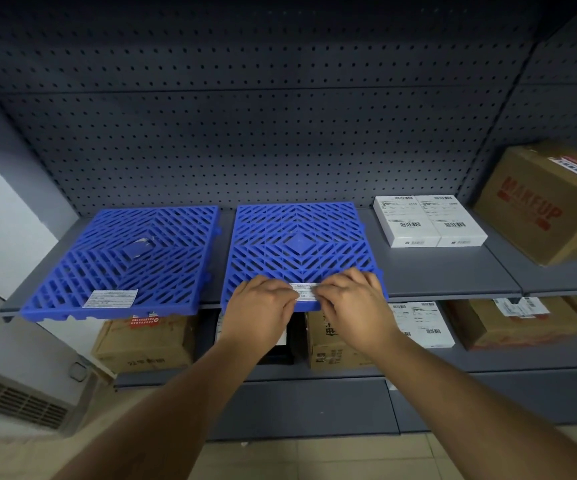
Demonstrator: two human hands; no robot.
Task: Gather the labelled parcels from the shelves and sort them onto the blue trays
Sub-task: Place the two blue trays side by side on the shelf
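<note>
Pressing label — lengthwise left-right, right tray

Two bright blue trays with an openwork chevron lattice were seen on a grey shelf backed by dark grey pegboard dotted with holes, beside white boxes marked with black barcodes and a brown carton lettered in red.

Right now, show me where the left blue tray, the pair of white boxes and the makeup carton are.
left blue tray [107, 261]: head view, on its bare lattice.
pair of white boxes [429, 220]: head view, on the labelled tops, near the seam.
makeup carton [536, 216]: head view, on its printed front face.
</note>
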